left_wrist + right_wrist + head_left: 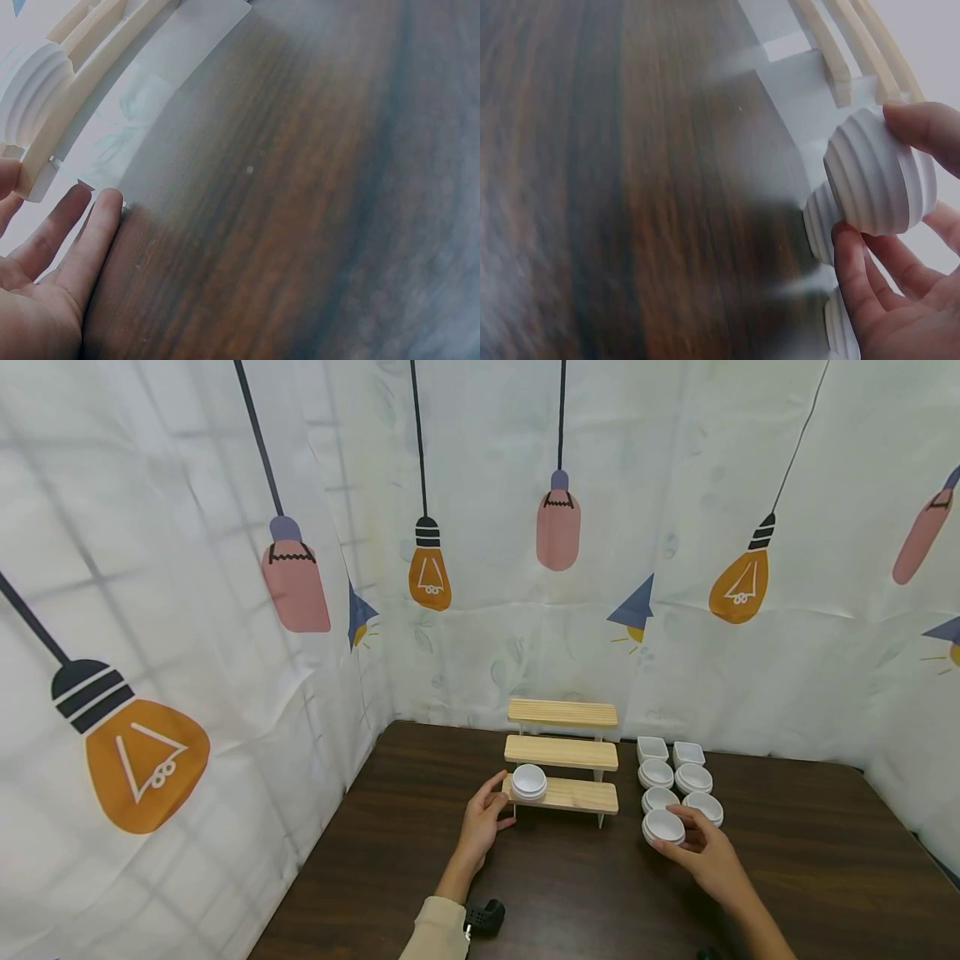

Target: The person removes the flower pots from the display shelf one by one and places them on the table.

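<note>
A white ribbed pot [663, 827] is in my right hand [705, 860], pinched between thumb and fingers. In the right wrist view this pot [877, 172] is tilted, with the thumb on its rim and fingertips at its base. Another white ribbed pot [528, 782] stands on the bottom step near the left end of a three-step wooden stand [577, 795]. My left hand [480, 827] is at that end, beside the pot. In the left wrist view, the left hand's fingers [90, 240] extend loosely, and a fingertip lies against the step's end; nothing is gripped.
Several white pots [693, 778] stand in two columns right of the stand, with square ones [652, 748] at the back. The dark wooden table [585, 893] meets a printed curtain [480, 660] behind and at the left.
</note>
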Demonstrator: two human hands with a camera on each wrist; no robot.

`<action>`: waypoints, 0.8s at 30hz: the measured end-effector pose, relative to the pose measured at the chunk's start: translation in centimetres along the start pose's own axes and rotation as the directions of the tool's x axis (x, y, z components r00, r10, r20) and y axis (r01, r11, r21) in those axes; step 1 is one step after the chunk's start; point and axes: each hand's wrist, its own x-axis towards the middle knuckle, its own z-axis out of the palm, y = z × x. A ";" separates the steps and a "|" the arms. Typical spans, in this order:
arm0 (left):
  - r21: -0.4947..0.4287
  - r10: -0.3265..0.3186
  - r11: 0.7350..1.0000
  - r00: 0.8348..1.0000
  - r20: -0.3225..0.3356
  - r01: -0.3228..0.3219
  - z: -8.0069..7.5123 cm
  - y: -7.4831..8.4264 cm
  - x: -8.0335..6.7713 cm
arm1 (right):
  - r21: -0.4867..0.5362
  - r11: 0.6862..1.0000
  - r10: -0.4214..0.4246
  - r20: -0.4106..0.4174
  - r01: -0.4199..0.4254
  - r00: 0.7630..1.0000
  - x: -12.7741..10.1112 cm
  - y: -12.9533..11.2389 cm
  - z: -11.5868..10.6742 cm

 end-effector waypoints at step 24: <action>0.012 0.006 1.000 1.000 0.003 -0.006 -0.1 -0.5 0.3 | -0.010 0.997 -0.081 0.094 0.082 0.992 0.2 1.7 -1.6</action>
